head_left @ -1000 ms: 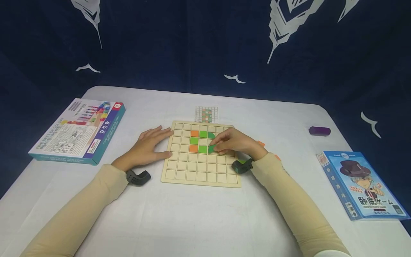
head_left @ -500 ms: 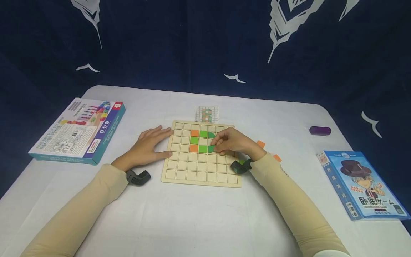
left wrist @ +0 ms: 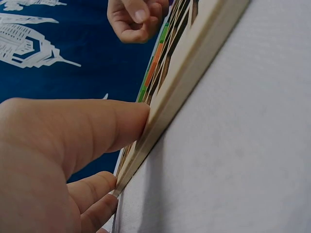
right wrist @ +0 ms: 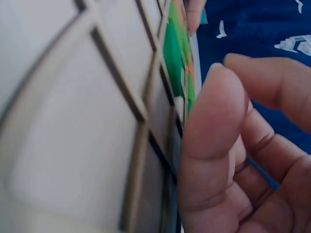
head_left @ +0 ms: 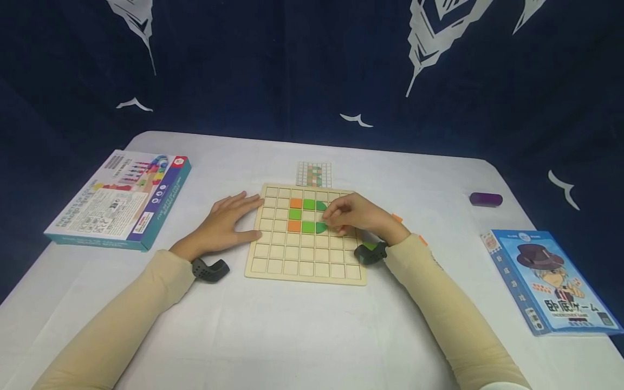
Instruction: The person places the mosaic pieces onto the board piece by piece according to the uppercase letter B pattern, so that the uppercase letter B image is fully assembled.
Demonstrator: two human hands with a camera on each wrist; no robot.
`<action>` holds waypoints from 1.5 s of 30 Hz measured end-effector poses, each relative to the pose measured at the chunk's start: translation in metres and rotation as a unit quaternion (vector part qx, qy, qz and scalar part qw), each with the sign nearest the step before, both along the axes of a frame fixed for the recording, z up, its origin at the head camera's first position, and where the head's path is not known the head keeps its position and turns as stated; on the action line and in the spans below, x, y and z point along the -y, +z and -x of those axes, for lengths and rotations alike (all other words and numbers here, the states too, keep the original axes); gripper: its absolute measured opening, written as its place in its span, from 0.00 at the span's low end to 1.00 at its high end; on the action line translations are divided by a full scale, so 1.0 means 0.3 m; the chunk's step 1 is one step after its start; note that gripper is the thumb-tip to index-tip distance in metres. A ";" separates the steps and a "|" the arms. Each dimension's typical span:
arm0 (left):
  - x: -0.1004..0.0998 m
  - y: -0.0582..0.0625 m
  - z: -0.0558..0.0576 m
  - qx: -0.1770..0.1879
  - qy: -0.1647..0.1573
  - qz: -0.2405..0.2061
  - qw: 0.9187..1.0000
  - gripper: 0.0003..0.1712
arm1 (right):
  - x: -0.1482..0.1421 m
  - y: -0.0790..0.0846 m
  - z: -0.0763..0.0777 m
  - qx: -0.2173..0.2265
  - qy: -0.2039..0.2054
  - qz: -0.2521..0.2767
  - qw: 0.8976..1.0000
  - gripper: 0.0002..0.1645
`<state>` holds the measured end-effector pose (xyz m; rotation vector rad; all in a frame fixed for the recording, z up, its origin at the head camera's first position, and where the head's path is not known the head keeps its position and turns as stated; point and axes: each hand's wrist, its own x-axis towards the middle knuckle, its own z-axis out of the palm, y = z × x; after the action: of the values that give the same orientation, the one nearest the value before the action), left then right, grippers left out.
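The nearer rounded green tile (head_left: 320,228) sits in our board (head_left: 304,279), just left of our right hand (head_left: 350,213), whose thumb and fingertip draw together, nothing visible between. Our left hand (head_left: 223,223), thumb and fingers parted, touches the board's edge, probably steadying it. Unfilled squares (head_left: 306,253) nearer us leave moving room.

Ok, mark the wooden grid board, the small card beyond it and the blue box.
Wooden grid board (head_left: 307,240): head view, a bare square near its middle.
Small card (head_left: 314,174): head view, its printed grid.
Blue box (head_left: 556,280): head view, the middle of its cover.
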<state>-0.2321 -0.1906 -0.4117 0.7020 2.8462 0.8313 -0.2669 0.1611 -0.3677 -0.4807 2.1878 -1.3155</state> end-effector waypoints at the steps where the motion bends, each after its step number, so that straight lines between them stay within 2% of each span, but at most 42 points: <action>1: 0.000 -0.001 0.000 0.000 0.000 0.001 1.000 0.48 | -0.007 0.003 0.000 -0.001 -0.003 0.003 1.000 0.12; 6: 0.001 -0.004 0.003 0.000 0.001 0.001 1.000 0.48 | -0.050 0.013 0.001 -0.015 -0.017 0.019 1.000 0.16; 11: 0.002 -0.006 0.004 0.001 0.001 0.001 1.000 0.48 | -0.109 0.021 0.007 -0.028 -0.047 0.012 0.998 0.17; 18: 0.002 -0.006 0.005 0.004 0.002 0.000 1.000 0.47 | -0.202 0.021 0.020 -0.048 -0.061 0.018 0.997 0.19; 23: 0.002 -0.007 0.006 0.003 0.001 -0.001 1.000 0.48 | -0.267 0.018 0.025 -0.060 -0.088 0.009 0.994 0.19; 29: 0.003 -0.010 0.007 0.001 0.001 0.002 1.000 0.48 | -0.352 0.012 0.032 -0.056 -0.124 0.016 0.991 0.20; 36: 0.007 -0.008 0.002 0.001 0.004 -0.001 1.000 0.48 | -0.451 -0.006 0.041 -0.043 -0.169 -0.008 0.985 0.24; 41: 0.004 -0.002 -0.002 0.001 0.002 -0.002 1.000 0.48 | -0.493 -0.016 0.039 -0.035 -0.178 -0.010 0.983 0.26; 45: 0.001 0.001 -0.003 -0.004 -0.002 -0.003 1.000 0.48 | -0.517 -0.023 0.037 -0.024 -0.179 0.005 0.984 0.22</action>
<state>-0.2311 -0.1909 -0.4114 0.7126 2.8509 0.8389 -0.2779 0.3163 -0.3746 -0.1230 2.3861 -1.5097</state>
